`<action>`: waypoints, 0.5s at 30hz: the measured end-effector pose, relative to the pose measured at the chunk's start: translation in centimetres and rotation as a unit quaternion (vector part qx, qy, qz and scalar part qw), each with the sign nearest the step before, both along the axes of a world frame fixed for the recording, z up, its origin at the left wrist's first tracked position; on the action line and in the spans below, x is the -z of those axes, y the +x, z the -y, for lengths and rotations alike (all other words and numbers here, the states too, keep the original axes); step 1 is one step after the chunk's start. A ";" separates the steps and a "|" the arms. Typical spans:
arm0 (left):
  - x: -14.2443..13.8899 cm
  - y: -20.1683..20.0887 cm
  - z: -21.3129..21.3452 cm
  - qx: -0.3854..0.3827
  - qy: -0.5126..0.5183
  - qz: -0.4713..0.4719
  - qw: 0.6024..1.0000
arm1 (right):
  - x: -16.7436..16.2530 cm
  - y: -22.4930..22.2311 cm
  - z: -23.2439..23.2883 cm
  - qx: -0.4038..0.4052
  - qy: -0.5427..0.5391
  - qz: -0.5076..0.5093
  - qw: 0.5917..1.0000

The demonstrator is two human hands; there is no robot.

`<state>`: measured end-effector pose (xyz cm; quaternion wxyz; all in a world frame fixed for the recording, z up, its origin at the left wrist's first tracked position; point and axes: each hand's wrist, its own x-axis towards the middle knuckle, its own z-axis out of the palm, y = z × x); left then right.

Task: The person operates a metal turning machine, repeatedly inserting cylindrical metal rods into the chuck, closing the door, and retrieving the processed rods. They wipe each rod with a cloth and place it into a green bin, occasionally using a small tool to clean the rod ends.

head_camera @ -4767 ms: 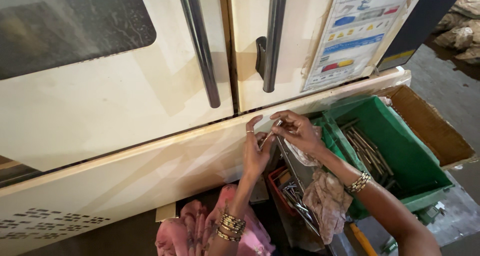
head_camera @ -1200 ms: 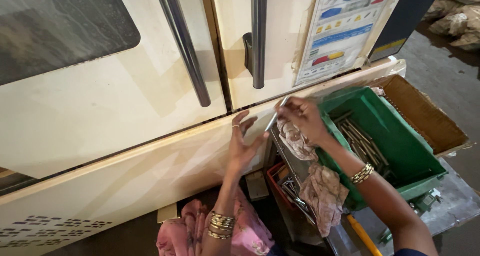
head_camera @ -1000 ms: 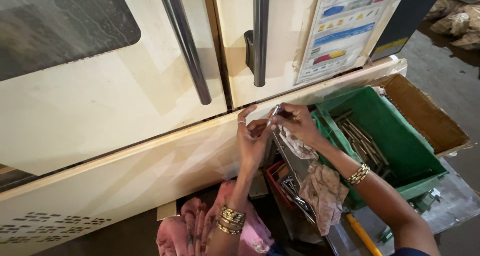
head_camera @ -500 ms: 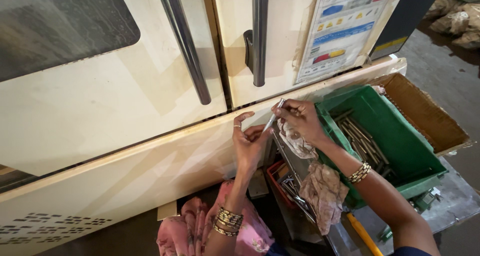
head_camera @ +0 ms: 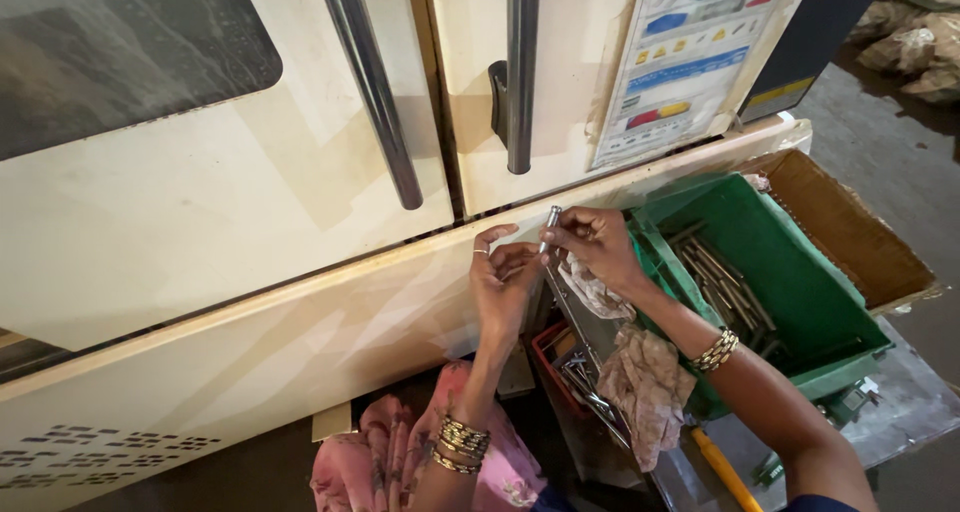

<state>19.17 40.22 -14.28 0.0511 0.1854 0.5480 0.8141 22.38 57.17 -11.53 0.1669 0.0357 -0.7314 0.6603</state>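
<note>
Slim silver metal pin (head_camera: 549,228), tip up, is pinched in the right hand (head_camera: 592,249); left hand (head_camera: 503,277) spreads open beside it, lower end hidden.

We pinch a thin metal rod (head_camera: 549,224) in our right hand (head_camera: 598,247), left hand (head_camera: 503,277) open beside it (green crate (head_camera: 800,272) of rods nearby).

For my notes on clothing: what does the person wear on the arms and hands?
Both forearms are bare, without sleeves. The left hand has a ring on one finger and stacked gold bangles at the wrist. The right hand has a gold bracelet at the wrist.
</note>
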 end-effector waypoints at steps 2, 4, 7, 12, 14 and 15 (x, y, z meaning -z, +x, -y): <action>0.2 -0.1 0.1 0.010 -0.014 0.008 1.000 | -0.1 -0.1 0.1 0.004 -0.009 0.004 1.000; 0.3 -0.1 0.2 0.018 -0.019 0.018 1.000 | -0.1 -0.1 0.2 0.028 -0.005 0.025 0.999; 0.3 0.0 0.4 0.027 -0.018 0.026 0.999 | -0.1 0.0 0.4 0.026 -0.044 0.016 0.999; 0.1 0.0 0.6 0.043 -0.034 0.024 0.998 | -0.4 0.0 0.4 0.057 -0.048 0.007 0.997; -0.1 0.1 0.5 0.047 -0.004 0.008 0.999 | -0.4 -0.1 0.3 0.056 -0.055 -0.013 0.997; -0.1 0.2 0.5 0.043 -0.010 0.005 0.999 | -0.3 -0.1 0.3 0.049 -0.066 -0.022 0.996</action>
